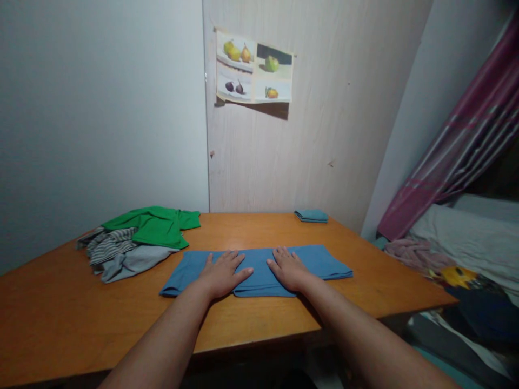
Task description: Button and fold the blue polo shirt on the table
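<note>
A blue piece of clothing (259, 265), folded into a wide strip, lies across the middle of the wooden table. My left hand (225, 274) rests flat on its left half, palm down with the fingers spread. On the right half lies my right hand (288, 268), also palm down, fingers stretched out and thumb apart. Neither hand grips the cloth. The strip's two ends reach out beyond my hands, and a folded edge shows along the near side between them.
At the back left of the table (251, 319) lie a green shirt (156, 224), a striped cloth (109, 246) and a grey cloth (135, 262), heaped together. A small folded blue-green cloth (311, 215) sits at the back right. Beyond the right edge hangs a curtain (454, 140).
</note>
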`<state>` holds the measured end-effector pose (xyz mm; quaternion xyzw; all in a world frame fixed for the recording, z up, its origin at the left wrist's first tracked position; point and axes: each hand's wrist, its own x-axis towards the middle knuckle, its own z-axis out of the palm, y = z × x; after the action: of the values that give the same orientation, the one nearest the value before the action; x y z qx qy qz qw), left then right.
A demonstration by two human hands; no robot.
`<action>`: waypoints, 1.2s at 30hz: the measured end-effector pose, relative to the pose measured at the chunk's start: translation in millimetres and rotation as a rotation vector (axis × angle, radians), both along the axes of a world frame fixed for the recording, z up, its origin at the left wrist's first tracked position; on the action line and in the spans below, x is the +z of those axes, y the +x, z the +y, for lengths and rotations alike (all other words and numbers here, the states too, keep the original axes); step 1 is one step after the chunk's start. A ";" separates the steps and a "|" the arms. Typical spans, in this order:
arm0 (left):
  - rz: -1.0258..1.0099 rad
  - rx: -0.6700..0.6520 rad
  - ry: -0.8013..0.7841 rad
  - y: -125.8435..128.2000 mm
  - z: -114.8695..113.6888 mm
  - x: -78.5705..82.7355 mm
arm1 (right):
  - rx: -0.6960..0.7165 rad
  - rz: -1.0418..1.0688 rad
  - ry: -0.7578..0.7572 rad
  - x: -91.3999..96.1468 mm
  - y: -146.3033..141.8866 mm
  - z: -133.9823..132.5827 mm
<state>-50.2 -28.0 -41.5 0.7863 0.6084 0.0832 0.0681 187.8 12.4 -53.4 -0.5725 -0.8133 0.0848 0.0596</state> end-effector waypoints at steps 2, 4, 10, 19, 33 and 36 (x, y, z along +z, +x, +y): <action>-0.006 0.003 -0.007 0.8 -1.4 0.8 | 0.000 -0.011 0.001 0.4 0.1 0.2; -0.013 0.004 -0.014 1.6 -2.7 1.7 | -0.006 -0.021 -0.003 1.5 0.0 0.8; -0.029 -0.009 -0.010 0.7 -2.6 0.3 | 0.024 -0.083 0.035 21.2 -12.7 2.8; -0.040 -0.039 -0.016 -2.2 -2.8 -3.3 | 0.238 0.051 0.034 7.1 -47.1 2.2; -0.005 0.141 0.097 -12.5 -1.8 -2.0 | 0.218 0.028 0.051 -5.4 -47.0 2.9; 0.021 0.180 0.088 -15.7 -0.8 -2.6 | 0.229 0.026 0.041 -3.7 -47.7 2.2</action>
<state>-65.8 -28.7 -44.1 0.7316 0.6730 0.1072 0.0193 140.1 14.6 -57.2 -0.4734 -0.8741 0.0815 0.0718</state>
